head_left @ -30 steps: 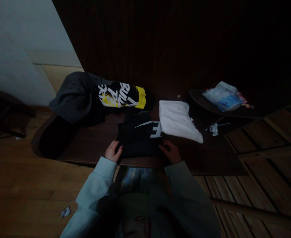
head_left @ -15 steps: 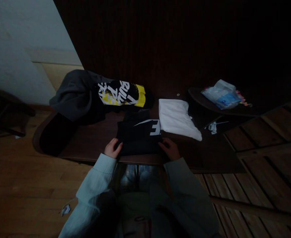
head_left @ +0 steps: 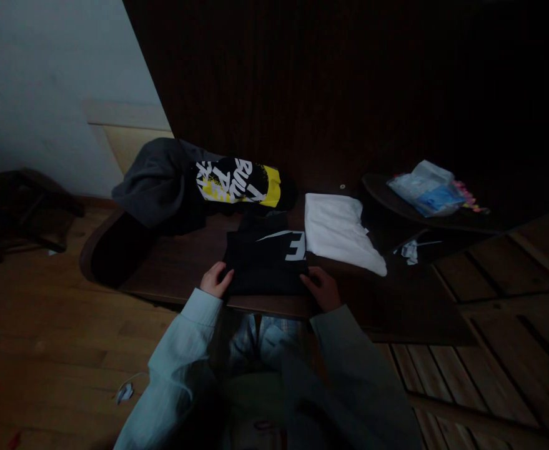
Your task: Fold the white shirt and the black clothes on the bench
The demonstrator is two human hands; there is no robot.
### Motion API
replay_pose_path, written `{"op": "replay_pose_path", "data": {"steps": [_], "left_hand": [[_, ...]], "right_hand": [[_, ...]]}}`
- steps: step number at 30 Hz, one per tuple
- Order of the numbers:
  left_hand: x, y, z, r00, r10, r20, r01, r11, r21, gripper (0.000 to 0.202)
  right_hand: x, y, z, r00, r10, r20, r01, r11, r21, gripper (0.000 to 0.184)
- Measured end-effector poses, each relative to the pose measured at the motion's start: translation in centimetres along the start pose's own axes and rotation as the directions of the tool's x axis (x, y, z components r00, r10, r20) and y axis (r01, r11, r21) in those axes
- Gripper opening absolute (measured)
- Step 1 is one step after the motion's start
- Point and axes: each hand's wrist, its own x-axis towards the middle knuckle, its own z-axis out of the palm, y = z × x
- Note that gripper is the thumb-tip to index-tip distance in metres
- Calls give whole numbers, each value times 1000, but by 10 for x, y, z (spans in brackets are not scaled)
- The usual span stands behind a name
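A folded black garment with white lettering (head_left: pixel 267 265) lies on a dark wooden table (head_left: pixel 175 269) near its front edge. My left hand (head_left: pixel 215 280) grips the garment's near left corner with curled fingers. At the near right corner, my right hand (head_left: pixel 321 288) holds the edge, fingers bent onto the cloth. Both sleeves reach in from below. The scene is dim.
A folded white cloth (head_left: pixel 337 230) lies right of the black garment. Behind are a black, white and yellow printed garment (head_left: pixel 239 181) and a grey garment (head_left: pixel 155 181). A plastic bag (head_left: pixel 426 187) sits on a dark tray at right. Wooden floor surrounds the table.
The view has shifted slightly, so everything sits a little further right in the picture. Both hands stay at the black garment's near corners.
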Motion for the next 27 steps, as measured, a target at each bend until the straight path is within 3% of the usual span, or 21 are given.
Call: {"op": "replay_pose_path", "data": {"steps": [18, 27], "left_hand": [[0, -1, 0, 999, -9, -47, 8, 1000, -4, 27], [0, -5, -2, 999, 35, 19, -34, 999, -31, 26]], "right_hand": [[1, 7, 6, 992, -92, -84, 92, 996, -4, 35], [1, 7, 4, 999, -37, -38, 38, 999, 14, 32]]}}
